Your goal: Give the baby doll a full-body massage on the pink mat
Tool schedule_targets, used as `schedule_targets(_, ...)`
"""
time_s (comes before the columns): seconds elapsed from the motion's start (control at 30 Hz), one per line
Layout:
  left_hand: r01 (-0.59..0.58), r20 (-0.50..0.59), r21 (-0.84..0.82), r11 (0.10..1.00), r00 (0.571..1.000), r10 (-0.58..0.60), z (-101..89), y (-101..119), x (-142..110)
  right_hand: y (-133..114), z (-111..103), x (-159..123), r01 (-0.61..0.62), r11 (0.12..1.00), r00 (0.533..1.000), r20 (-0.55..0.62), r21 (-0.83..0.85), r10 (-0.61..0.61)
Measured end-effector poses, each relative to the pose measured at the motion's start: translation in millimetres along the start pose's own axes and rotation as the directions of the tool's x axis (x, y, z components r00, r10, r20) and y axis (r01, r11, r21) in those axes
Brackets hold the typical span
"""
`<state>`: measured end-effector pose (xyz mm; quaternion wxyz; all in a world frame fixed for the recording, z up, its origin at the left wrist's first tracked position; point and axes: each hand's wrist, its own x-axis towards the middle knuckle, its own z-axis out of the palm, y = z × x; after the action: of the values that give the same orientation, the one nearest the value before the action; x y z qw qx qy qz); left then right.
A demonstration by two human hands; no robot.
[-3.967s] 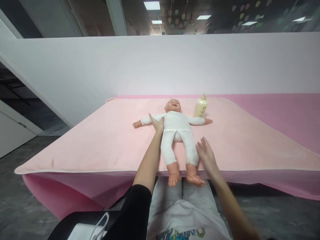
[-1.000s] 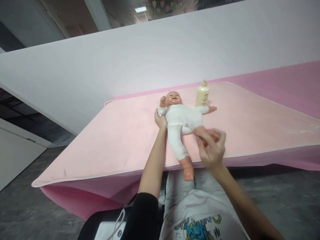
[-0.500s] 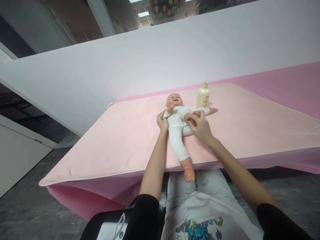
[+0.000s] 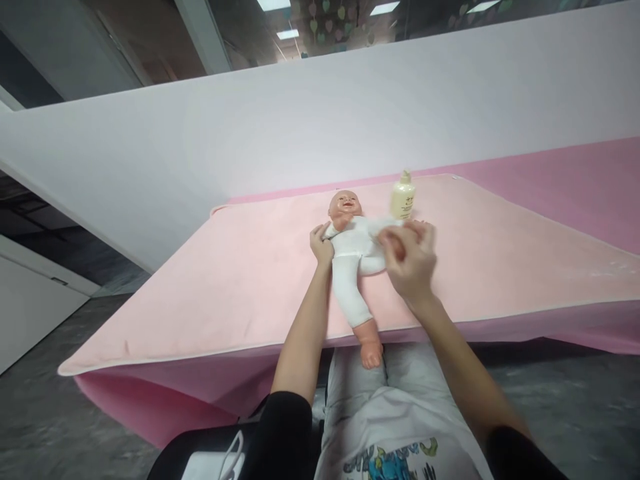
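A baby doll [image 4: 353, 257] in a white suit lies on its back on the pink mat [image 4: 240, 280]. My left hand [image 4: 321, 245] grips the doll's arm at its left side, bent up towards the chin. My right hand [image 4: 409, 257] is closed round the doll's other foot and lifts that leg, folded, over the belly. One leg stays stretched, its foot hanging past the mat's front edge. A cream lotion bottle [image 4: 403, 195] stands just behind the doll's far arm.
The mat covers a pink table [image 4: 575, 180] against a white partition wall [image 4: 300, 133]. Grey floor lies to the left and right. My lap in a white printed shirt sits at the table's front edge.
Four seconds ago the doll lay spread flat with my hands open beside it. Since then my left hand bent its arm up and my right hand lifted and folded one leg, now drawing it back slightly.
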<state>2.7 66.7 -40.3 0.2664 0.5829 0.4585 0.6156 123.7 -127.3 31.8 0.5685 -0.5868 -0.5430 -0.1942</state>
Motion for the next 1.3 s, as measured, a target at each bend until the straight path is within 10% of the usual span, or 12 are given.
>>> schedule_targets(0.17, -0.001, 0.014, 0.046, 0.999, 1.000, 0.000, -5.5, 9.1, -3.3, 8.3, 45.6, 21.6, -0.008, 0.999, 0.902, 0.430, -0.048, 0.028)
schedule_targets(0.33, 0.102, -0.003, 0.051, 0.993, 0.995, -0.102, -6.8, 17.5, -4.2, -11.0, -5.3, -36.3, 0.128, 0.992, 0.990, 0.061, -0.001, -0.127)
schedule_targets(0.47, 0.234, -0.098, 0.016, 0.972, 0.968, -0.231, -6.3, 20.7, -3.2, -10.0, -54.0, -75.1, 0.241, 0.967, 0.935, -0.247, -0.084, -0.255)
schedule_targets(0.63, 0.173, -0.108, 0.096, 0.980, 0.981, -0.162, -8.3, 22.1, -5.2, 2.1, -43.6, -24.5, 0.239, 0.968, 0.900, -0.357, -0.073, -0.249)
schedule_targets(0.73, -0.008, 0.011, 0.257, 0.966, 1.000, 0.005, -8.9, 21.4, -6.2, 12.2, -0.2, 13.9, 0.087, 0.996, 0.993, -0.073, -0.020, -0.088)
schedule_targets(0.83, -0.241, 0.169, 0.344, 0.907, 0.967, 0.193, -8.3, 19.3, -5.0, 25.8, 41.5, 26.3, -0.039, 0.999, 0.955, 0.295, 0.007, 0.036)
schedule_targets(1.3, -0.465, 0.356, 0.428, 0.775, 0.875, 0.328, -13.8, 26.2, -0.8, 32.9, 48.1, 29.8, -0.099, 0.995, 0.895, 0.435, -0.028, 0.101)
